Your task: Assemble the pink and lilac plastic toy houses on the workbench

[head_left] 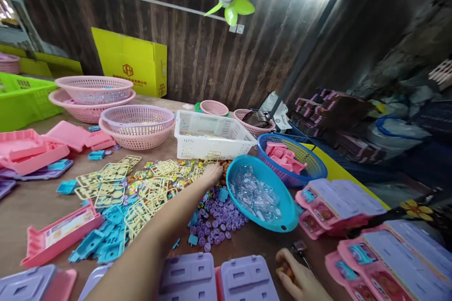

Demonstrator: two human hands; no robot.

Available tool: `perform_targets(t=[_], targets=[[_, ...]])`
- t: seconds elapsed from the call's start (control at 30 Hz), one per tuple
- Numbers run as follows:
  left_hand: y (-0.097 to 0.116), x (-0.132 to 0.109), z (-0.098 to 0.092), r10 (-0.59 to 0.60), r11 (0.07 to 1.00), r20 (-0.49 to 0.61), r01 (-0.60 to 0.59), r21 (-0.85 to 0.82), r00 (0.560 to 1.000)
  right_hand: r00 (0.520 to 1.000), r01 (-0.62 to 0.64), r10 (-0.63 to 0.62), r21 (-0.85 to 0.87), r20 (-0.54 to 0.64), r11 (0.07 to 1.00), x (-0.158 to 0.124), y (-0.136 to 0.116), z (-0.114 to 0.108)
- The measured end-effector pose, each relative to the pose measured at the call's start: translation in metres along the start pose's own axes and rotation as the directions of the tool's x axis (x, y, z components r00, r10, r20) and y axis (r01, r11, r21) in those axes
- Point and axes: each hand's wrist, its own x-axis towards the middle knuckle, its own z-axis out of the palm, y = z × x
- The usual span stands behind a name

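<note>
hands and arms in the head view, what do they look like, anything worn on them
The left arm is bare, with no sleeve in view. The left hand and right hand are ungloved. No watch or bracelet shows; nails are too blurred to tell.

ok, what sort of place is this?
Probably a small toy-assembly workshop, given the cream sprue frames and purple plastic discs loose on a table, a blue oval basin of clear plastic pieces, and several matching pink-and-purple cases.

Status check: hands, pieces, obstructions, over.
Left hand at brown pieces by white basket. Right hand holding a small brown piece. Turquoise basin close beside left hand, possibly crowding it.
</note>
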Motion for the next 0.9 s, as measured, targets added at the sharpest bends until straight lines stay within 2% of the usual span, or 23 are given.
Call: perform_targets(t=[0.1,0.2,0.3,0.4,0.53,0.6,0.67,0.77,0.83,0.9], targets=[[0.000,-0.006,-0.015,-0.079,0.997,0.028,0.080,-0.022,0.996,0.989,-0.041,0.041,0.002,-0.139,0.999,-0.014,0.031,0.025],[-0.001,-0.023,-0.035,-0.095,0.991,0.035,0.098,-0.091,0.995,0.980,0.007,-0.006,0.002,-0.200,1.000,-0.025,0.038,0.037],[0.003,-0.052,-0.049,-0.071,0.977,0.046,0.079,-0.200,0.996,0.971,0.049,-0.050,-0.009,-0.235,0.999,-0.035,0.030,0.041],[0.015,-0.089,-0.053,-0.038,0.945,0.122,0.075,-0.317,0.992,0.946,0.018,-0.018,-0.003,-0.324,1.000,-0.041,0.021,0.044],[0.043,-0.132,-0.057,0.035,0.894,0.265,0.088,-0.439,0.963,0.913,-0.056,0.095,0.107,-0.397,0.993,-0.050,0.008,0.045],[0.060,-0.147,-0.059,0.071,0.874,0.288,0.079,-0.479,0.955,0.904,-0.045,0.107,0.157,-0.414,0.987,-0.058,-0.002,0.042],[0.076,-0.161,-0.059,0.108,0.897,0.250,0.014,-0.442,0.962,0.888,-0.023,0.118,0.212,-0.444,0.977,-0.067,-0.014,0.037],[0.096,-0.181,-0.051,0.152,0.976,0.154,-0.123,-0.182,0.976,0.872,0.029,0.126,0.308,-0.472,0.951,-0.082,-0.030,0.031],[0.106,-0.196,-0.042,0.162,0.986,0.149,-0.164,0.001,0.975,0.888,0.059,0.121,0.371,-0.444,0.927,-0.091,-0.040,0.031],[0.112,-0.208,-0.034,0.138,0.980,0.202,-0.163,0.113,0.970,0.925,0.059,0.114,0.434,-0.362,0.899,-0.097,-0.047,0.035]])
